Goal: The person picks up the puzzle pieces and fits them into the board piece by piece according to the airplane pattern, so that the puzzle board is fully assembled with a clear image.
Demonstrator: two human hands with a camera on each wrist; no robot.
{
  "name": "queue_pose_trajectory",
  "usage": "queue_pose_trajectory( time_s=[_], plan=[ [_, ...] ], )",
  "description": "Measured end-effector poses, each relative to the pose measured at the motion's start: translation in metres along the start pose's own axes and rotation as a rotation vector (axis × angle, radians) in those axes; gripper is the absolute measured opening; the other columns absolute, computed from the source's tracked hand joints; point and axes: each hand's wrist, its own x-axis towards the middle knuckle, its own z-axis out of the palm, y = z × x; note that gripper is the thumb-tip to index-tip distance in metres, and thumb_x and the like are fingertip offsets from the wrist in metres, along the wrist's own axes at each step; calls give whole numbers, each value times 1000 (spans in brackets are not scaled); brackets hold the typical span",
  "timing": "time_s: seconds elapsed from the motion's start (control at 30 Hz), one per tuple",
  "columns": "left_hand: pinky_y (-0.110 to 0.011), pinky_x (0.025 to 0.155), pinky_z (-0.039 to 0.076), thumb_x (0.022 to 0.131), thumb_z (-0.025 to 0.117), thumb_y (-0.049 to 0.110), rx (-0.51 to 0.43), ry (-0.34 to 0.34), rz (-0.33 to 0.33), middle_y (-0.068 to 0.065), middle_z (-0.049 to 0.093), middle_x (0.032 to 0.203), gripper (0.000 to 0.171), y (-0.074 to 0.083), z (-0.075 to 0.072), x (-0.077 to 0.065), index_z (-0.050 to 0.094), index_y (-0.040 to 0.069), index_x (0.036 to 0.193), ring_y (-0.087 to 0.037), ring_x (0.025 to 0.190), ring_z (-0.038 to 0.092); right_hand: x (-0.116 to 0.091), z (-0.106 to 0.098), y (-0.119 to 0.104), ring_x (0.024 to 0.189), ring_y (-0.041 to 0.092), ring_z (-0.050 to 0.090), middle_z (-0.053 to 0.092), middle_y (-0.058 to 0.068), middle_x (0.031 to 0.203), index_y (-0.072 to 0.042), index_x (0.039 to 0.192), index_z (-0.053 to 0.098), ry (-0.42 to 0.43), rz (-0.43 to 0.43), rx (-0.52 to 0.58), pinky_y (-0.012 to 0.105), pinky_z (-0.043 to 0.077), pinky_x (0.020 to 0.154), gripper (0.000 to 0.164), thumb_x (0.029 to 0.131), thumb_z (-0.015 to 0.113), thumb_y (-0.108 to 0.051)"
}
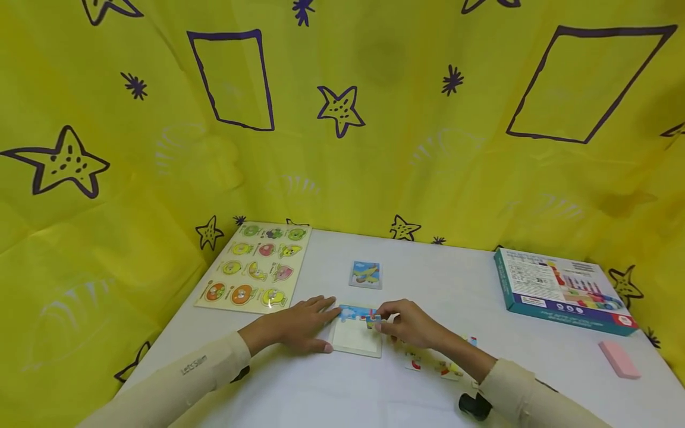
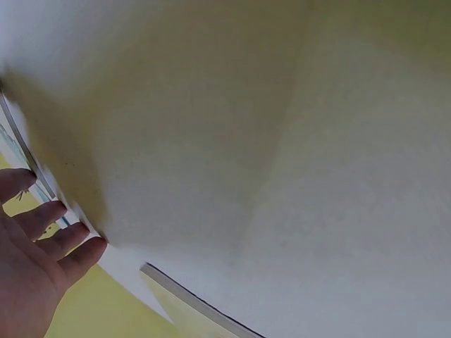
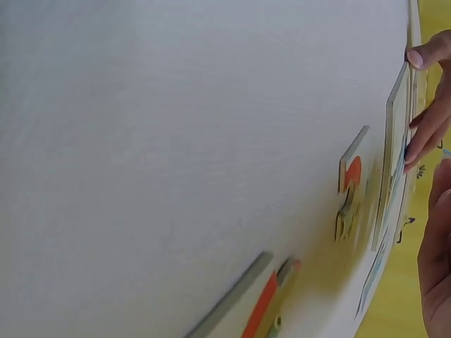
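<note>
A small white puzzle frame [image 1: 357, 340] lies flat on the table, a strip of blue picture pieces [image 1: 350, 311] along its far side. My left hand [image 1: 302, 324] has its fingers stretched out and touches the frame's left edge; in the left wrist view the same hand [image 2: 32, 264] shows its fingers extended. Between thumb and fingers, my right hand [image 1: 411, 324] pinches a colourful puzzle piece [image 1: 373, 321] over the frame's right side. Loose puzzle pieces [image 1: 413, 361] lie beside and under the right forearm; some loose pieces [image 3: 352, 172] also appear in the right wrist view.
A small picture puzzle [image 1: 366, 275] lies beyond the frame. To the left is a fruit board [image 1: 254, 267]. A flat printed box [image 1: 562, 291] and a pink block [image 1: 619, 359] sit at the right. A yellow patterned curtain [image 1: 374, 166] borders the table's back.
</note>
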Motion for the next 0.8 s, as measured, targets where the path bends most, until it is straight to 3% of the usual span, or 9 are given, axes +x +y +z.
queue_pose_trajectory(
  time_s=[0.2,0.8],
  plan=[
    [-54,120,30,94,57,63,6,-2,-9,-10,25,166,85,0,1,2,29,17,160,-36,153,25,4,6,-2,54,21,61,61,8,86,2,118,61,-9,-18,9,30,55,54,26,94,68,-6],
    [-54,119,31,94,56,65,20,9,-6,-11,25,166,85,-3,5,2,29,17,160,-36,152,26,18,21,-4,52,11,56,57,2,82,-2,115,69,32,-24,-16,22,50,51,24,91,70,-5]
  ],
)
